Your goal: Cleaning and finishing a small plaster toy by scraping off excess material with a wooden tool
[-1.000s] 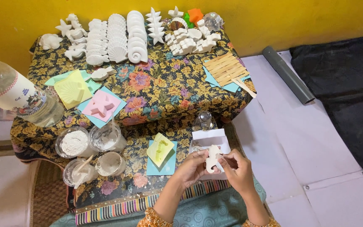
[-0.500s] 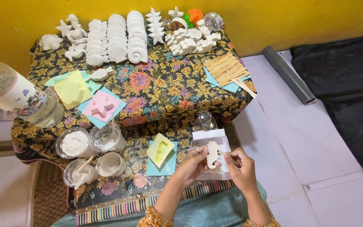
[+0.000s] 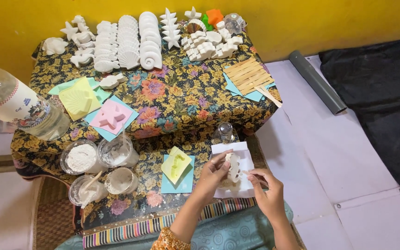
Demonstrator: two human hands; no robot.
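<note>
The left hand point(image 3: 215, 172) pinched a small white plaster seahorse casting point(image 3: 233, 167) by its edge, holding it upright over a sheet of white paper point(image 3: 244, 153) on the low floral-clothed table point(image 3: 186, 111). The right hand point(image 3: 265, 185) sat just beside it, fingers drawn together round a thin stick-like tool point(image 3: 247, 174) aimed at the casting's edge; it looked like trimming or cleaning, with crumbs on the paper below.

Plenty appeared finished: along the far edge lay rows of white castings point(image 3: 135, 41), shells, starfish and spirals, neatly lined up, so the work seemed well along, this piece being one more at the tidying stage. Three moulds lay out: a yellow-green seahorse mould point(image 3: 176, 164) on a teal card just left of the paper, looking empty; a pink starfish mould point(image 3: 112, 115) and a yellow shell mould point(image 3: 77, 98) further back, whether filled I could not tell.

Now the containers. A clear tub point(image 3: 80, 157) held white powder, heaped. Beside it a clear cup point(image 3: 116, 152) with a stirrer looked smeared white inside. In front, a smaller cup point(image 3: 85, 189) held white paste and a wooden stick, and a white-coated bowl point(image 3: 121, 180) sat next to it. A big clear water bottle point(image 3: 19, 106) lay on its side at the left, some water visible in it
</note>
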